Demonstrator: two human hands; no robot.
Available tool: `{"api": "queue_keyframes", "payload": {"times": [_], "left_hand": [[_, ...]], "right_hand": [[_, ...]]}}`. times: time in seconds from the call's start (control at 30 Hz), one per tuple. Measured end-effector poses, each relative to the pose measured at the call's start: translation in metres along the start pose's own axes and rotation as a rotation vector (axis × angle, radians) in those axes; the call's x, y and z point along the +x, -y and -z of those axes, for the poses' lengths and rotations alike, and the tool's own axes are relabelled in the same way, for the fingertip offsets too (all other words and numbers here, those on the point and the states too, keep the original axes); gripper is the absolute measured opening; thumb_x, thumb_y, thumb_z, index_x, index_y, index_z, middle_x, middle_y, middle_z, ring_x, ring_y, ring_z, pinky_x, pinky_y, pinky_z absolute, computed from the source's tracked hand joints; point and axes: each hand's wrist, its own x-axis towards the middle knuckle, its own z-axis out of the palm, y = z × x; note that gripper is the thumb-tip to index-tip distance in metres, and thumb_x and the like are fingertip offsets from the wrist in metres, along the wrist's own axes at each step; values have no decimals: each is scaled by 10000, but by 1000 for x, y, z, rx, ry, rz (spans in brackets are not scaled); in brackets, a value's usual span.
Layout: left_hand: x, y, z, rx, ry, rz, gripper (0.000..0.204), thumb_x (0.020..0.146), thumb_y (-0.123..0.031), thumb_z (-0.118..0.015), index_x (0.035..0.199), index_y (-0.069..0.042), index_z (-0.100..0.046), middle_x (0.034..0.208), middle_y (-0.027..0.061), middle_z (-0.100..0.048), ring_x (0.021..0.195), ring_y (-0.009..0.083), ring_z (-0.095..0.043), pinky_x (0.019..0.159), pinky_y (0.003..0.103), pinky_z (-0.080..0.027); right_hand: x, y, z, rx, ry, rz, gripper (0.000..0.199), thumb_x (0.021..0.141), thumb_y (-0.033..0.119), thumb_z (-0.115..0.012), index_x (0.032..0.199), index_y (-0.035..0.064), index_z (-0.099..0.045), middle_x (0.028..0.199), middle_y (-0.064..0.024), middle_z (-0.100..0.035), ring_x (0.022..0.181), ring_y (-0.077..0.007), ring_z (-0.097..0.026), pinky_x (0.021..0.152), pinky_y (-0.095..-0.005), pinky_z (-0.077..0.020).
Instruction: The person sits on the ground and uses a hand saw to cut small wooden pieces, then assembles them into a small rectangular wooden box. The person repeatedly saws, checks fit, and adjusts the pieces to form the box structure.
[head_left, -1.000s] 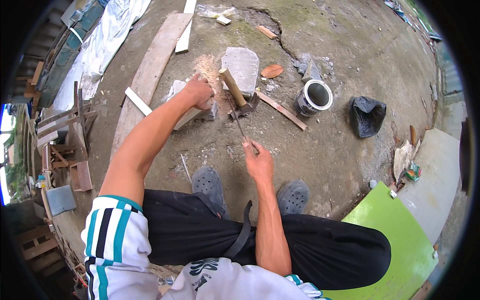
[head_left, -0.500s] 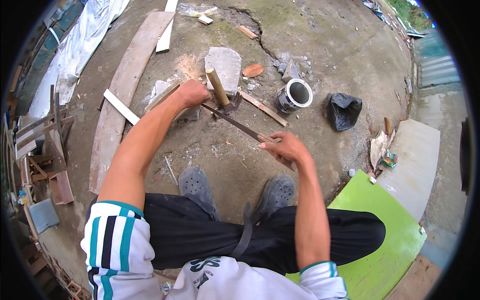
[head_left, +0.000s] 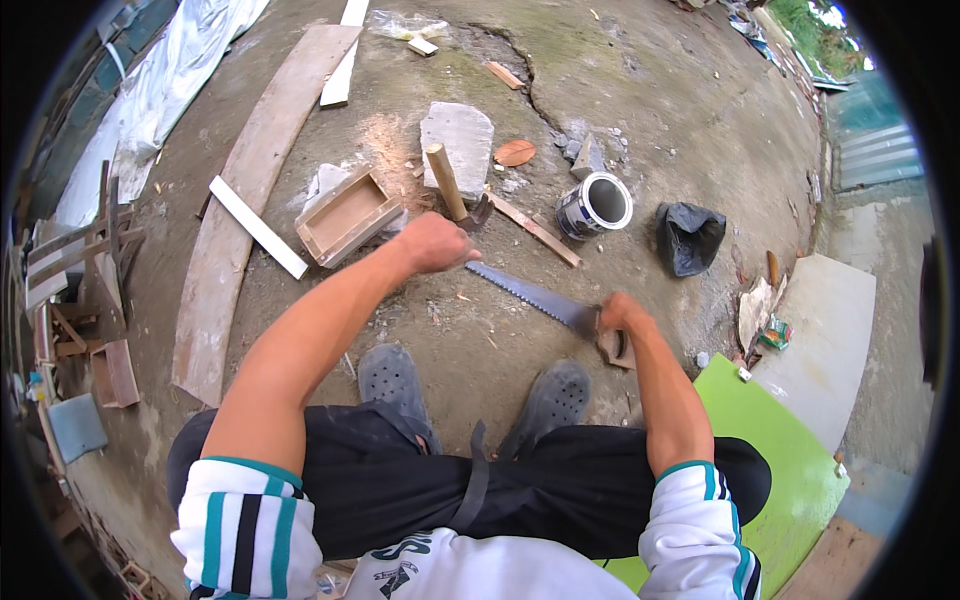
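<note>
A handsaw [head_left: 530, 297] stretches between my hands with its toothed blade face showing. My right hand [head_left: 622, 312] is closed round its wooden handle, over the ground in front of my right shoe. At the blade's narrow end my left hand [head_left: 435, 243] is closed, fingers pinching the tip. Left of that hand, a small open wooden box [head_left: 350, 217] lies tilted on rubble. Just beyond the left hand, a claw hammer [head_left: 446, 183] stands on its head with the wooden handle up, in front of a flat concrete slab [head_left: 458, 145].
A paint can [head_left: 594, 207] and a black plastic bag [head_left: 690, 238] stand to the right. A thin wood strip [head_left: 537, 230] lies near the hammer. At left are a long plank [head_left: 262, 180] and a white strip [head_left: 258, 228]. A green board [head_left: 775, 460] lies at lower right.
The saw has turned from edge-on to show its blade face, and its handle has moved right and nearer me. Both hands moved with it; my left hand no longer covers the wooden box.
</note>
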Motion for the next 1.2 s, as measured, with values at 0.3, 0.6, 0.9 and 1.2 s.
{"api": "queue_keyframes", "payload": {"times": [0.3,0.6,0.9,1.2], "left_hand": [[-50,-12,-9,168,-319,198,162,920,-227,-661,1009,-94,-635,1036,70,-625,1055,239,-614,940,398,-457],[-142,39,-3,171,-516,657,364,918,-408,-705,1086,-85,-688,1038,110,-660,1099,283,-624,985,457,-440],[-91,45,1,-152,-374,915,355,962,-415,-647,1011,-69,-709,1010,131,-716,906,330,-730,744,463,-583],[-69,51,32,-293,-428,917,625,942,-448,-658,1448,-113,-508,1394,146,-571,1320,327,-539,1080,511,-423]], "right_hand": [[4,120,17,218,-578,226,461,943,266,-663,1356,82,-574,1266,-187,-652,1141,-414,-644,951,-539,-535],[5,135,33,202,-409,206,356,915,311,-726,1108,17,-671,1128,-236,-702,1053,-395,-684,870,-503,-554],[5,167,126,609,-470,459,350,985,326,-654,1077,-12,-642,807,-146,-698,719,-244,-696,660,-376,-530],[6,303,178,825,-630,200,740,904,577,-685,1152,-118,-627,945,-208,-712,746,-351,-725,620,-427,-591]]}}
